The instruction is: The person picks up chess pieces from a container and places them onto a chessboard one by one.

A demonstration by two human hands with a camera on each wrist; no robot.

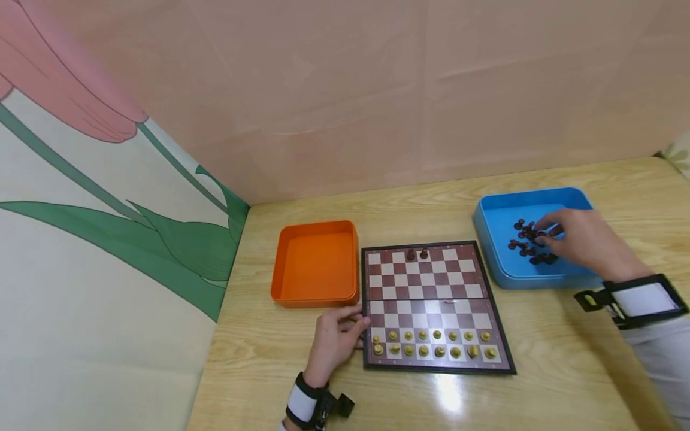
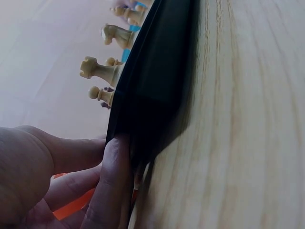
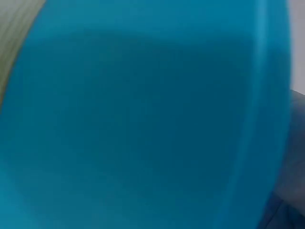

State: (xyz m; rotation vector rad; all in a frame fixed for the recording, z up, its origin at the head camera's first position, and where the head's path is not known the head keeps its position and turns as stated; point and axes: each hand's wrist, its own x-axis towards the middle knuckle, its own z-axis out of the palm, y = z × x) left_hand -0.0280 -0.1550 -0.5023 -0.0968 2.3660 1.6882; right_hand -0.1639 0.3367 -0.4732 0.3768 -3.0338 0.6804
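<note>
Right hand [image 1: 579,242] is down in the blue tray [image 1: 530,200] at 2 o'clock of the board [image 1: 431,299], fingers curled among the dark pieces [image 1: 525,245], grip unclear, while left hand [image 1: 336,338] presses fingers against the board's 9 o'clock edge.

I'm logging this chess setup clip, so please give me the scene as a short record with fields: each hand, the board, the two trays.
left hand: left hand rests against the left edge of the chessboard, fingers touching its dark rim
right hand: right hand reaches into the blue tray, fingers among the dark pieces; grip unclear
board: light pieces fill the two near rows; two dark pieces on the far row
orange tray: orange tray left of the board, nothing visible inside
surface: wooden table
</note>
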